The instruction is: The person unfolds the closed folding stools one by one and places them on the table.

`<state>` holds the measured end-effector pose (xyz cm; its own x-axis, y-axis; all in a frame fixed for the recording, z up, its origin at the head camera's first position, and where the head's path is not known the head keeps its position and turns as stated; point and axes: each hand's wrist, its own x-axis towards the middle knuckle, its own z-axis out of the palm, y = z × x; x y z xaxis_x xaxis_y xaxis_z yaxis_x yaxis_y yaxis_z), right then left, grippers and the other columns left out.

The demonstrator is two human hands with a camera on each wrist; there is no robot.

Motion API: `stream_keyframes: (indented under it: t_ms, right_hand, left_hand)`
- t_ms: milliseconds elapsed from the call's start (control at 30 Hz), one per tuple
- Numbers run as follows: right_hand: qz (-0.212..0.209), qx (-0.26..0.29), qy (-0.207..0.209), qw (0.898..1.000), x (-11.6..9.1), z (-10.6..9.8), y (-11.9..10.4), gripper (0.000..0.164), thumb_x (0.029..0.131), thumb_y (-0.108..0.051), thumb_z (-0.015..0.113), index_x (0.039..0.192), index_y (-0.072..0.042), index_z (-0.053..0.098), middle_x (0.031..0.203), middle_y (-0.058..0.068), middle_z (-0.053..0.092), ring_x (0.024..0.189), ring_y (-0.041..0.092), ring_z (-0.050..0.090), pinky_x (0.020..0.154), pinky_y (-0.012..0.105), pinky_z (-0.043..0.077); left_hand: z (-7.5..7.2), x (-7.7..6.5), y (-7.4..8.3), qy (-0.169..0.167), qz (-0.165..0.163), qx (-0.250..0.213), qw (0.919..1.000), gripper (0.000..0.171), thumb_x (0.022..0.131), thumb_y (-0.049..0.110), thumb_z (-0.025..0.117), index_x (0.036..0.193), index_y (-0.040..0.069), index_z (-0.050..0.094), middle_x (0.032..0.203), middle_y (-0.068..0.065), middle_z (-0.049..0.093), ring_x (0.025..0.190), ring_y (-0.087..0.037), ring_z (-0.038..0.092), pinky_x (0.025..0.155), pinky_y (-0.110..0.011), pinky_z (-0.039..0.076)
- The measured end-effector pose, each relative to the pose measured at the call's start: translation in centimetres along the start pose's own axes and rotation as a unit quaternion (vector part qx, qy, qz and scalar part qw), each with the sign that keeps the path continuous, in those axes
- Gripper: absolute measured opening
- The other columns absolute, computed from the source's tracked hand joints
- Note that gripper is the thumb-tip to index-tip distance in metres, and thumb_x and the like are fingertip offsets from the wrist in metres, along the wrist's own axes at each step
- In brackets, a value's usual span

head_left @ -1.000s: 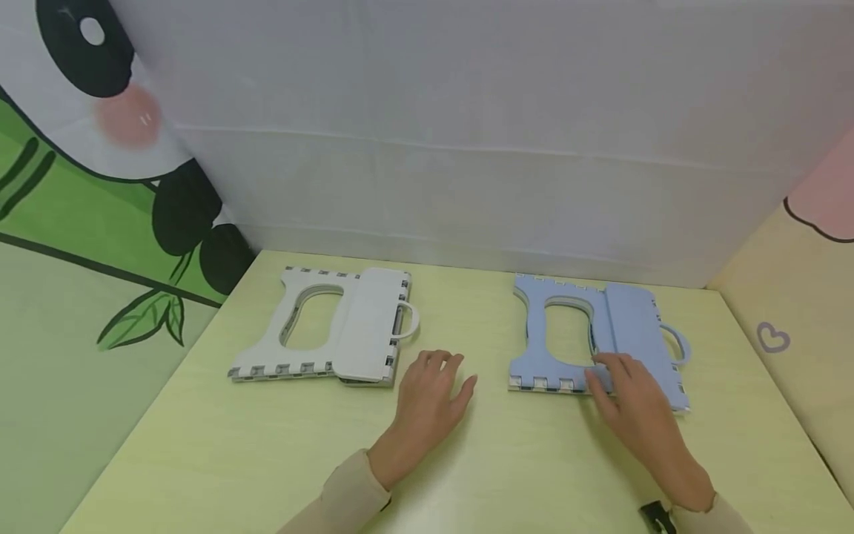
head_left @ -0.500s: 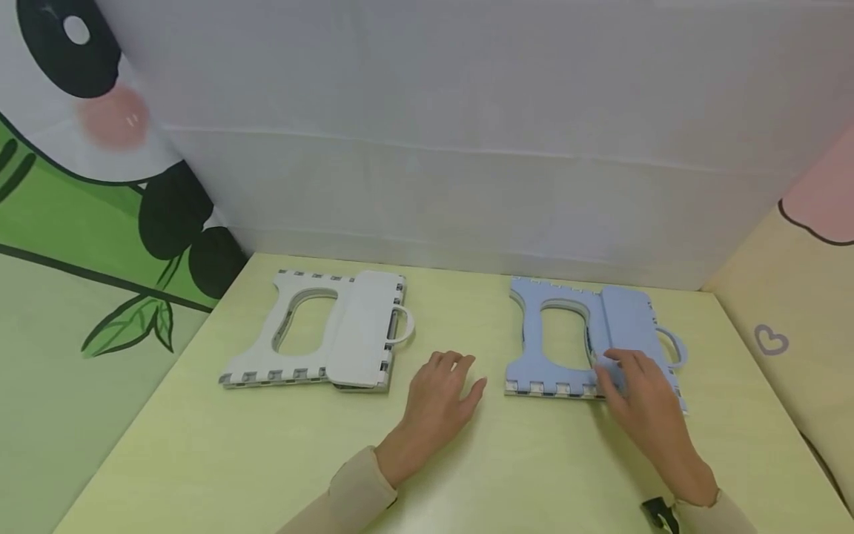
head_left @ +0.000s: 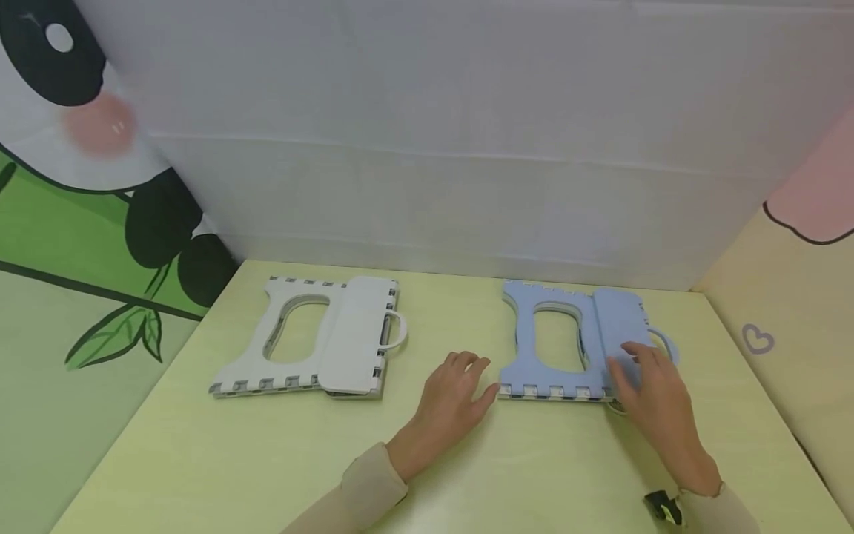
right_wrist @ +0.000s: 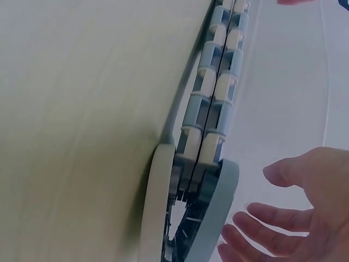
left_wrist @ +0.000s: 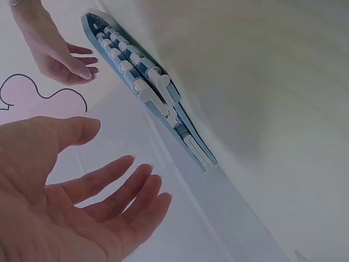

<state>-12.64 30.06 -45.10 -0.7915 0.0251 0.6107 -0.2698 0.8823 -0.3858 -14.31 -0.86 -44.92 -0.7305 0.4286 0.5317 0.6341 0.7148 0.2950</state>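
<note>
A blue folding stool, folded flat, lies on the right part of the table. My right hand hovers over its near right part, fingers loosely bent and holding nothing. In the right wrist view, that hand looks apart from the stool's hinged edge. My left hand is by the stool's near left corner, fingers relaxed. From the left wrist, the same hand shows nothing in its grasp. To the left lies a white folding stool, also flat, untouched by either hand.
The pale yellow table ends at a white cloth backdrop. Painted panels flank it, a green one on the left and a cream one on the right. Near the right sleeve is a small black object.
Both hands have shifted right relative to the blue stool: the left toward its near corner, the right from the leg part toward the seat panel. Both stools appear in place as the head view shifts slightly.
</note>
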Motion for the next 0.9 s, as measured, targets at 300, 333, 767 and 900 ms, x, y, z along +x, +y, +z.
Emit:
stream_keyframes:
  t_ms: [300,333,767,900]
  right_hand:
    - [0.041,-0.011,-0.021,0.999,0.5,-0.5,1.3,0.032,0.089,-0.005,0.074,0.113,0.013,0.063,0.102,0.035,0.064,0.089,0.049,0.061,0.066,0.064,0.048]
    - [0.044,-0.014,-0.022,0.999,0.6,-0.6,1.4,0.032,0.089,-0.006,0.074,0.113,0.013,0.063,0.102,0.035,0.064,0.088,0.049,0.061,0.066,0.064,0.047]
    - [0.107,-0.023,-0.054,0.993,1.0,-1.2,3.0,0.042,0.095,-0.009,0.069,0.124,0.018,0.057,0.108,0.039,0.058,0.094,0.052,0.058,0.069,0.063,0.046]
    - [0.121,-0.017,-0.065,0.990,1.0,-1.3,3.6,0.045,0.097,-0.011,0.068,0.127,0.020,0.054,0.109,0.040,0.056,0.095,0.052,0.057,0.071,0.063,0.045]
  left_hand:
    - [0.8,0.8,0.3,-0.004,0.016,-0.003,0.9999,0.032,0.091,0.026,0.080,0.114,0.006,0.071,0.107,-0.009,0.067,0.099,-0.024,0.064,0.075,-0.033,0.057]
    - [0.9,0.9,0.4,-0.005,0.018,-0.006,0.9998,0.033,0.091,0.026,0.080,0.115,0.005,0.071,0.108,-0.009,0.067,0.099,-0.025,0.064,0.075,-0.033,0.057]
    - [2.2,2.2,1.4,-0.038,0.031,-0.007,0.9988,0.033,0.092,0.030,0.079,0.116,0.007,0.072,0.112,-0.009,0.066,0.102,-0.023,0.064,0.079,-0.031,0.056]
    - [2.5,2.4,1.8,-0.051,0.035,-0.004,0.9981,0.033,0.093,0.029,0.078,0.117,0.007,0.072,0.113,-0.009,0.066,0.104,-0.022,0.063,0.081,-0.030,0.055]
